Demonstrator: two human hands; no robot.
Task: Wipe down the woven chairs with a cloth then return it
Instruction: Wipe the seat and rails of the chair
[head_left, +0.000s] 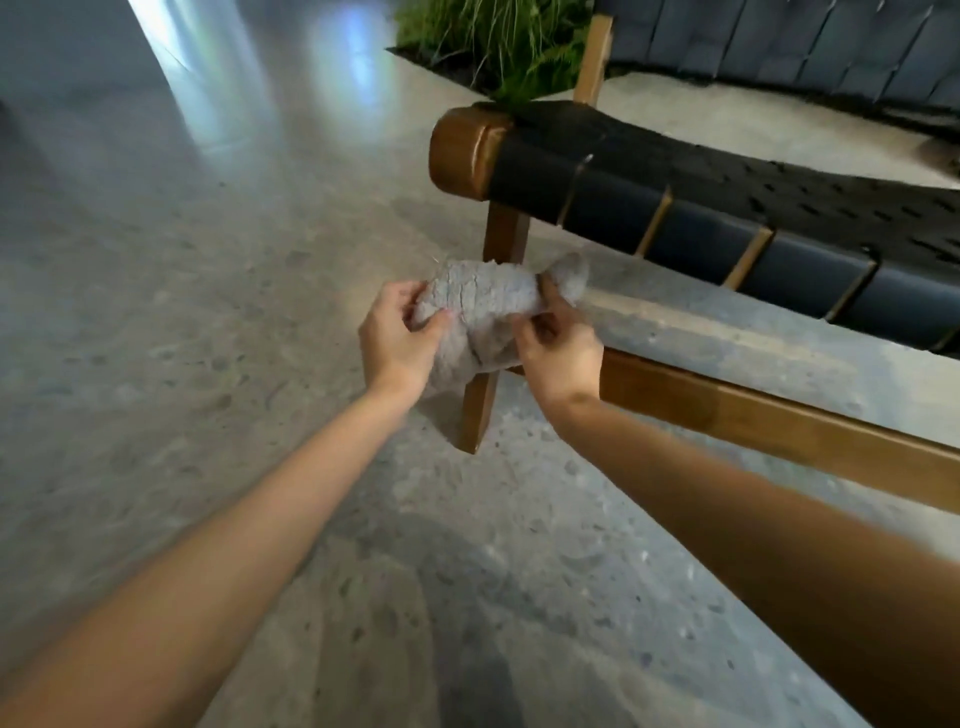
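Both hands meet at the middle of the frame around a bunched grey cloth. The left hand pinches its left end between curled fingers and thumb, and the right hand grips the right side, a tuft of fabric poking up past its fingers. The cloth is held in the air (off the seat, off the floor), hanging just in front of the front leg of the woven chair; it may brush the leg, though blur makes that hard to judge. The chair's dark straps wrap a brown wooden frame that runs from the centre to the right edge, with a wooden rail lower down. At the upper right stands a second woven chair, with a green plant just left of it at top centre. Speckled grey floor fills the left and bottom.
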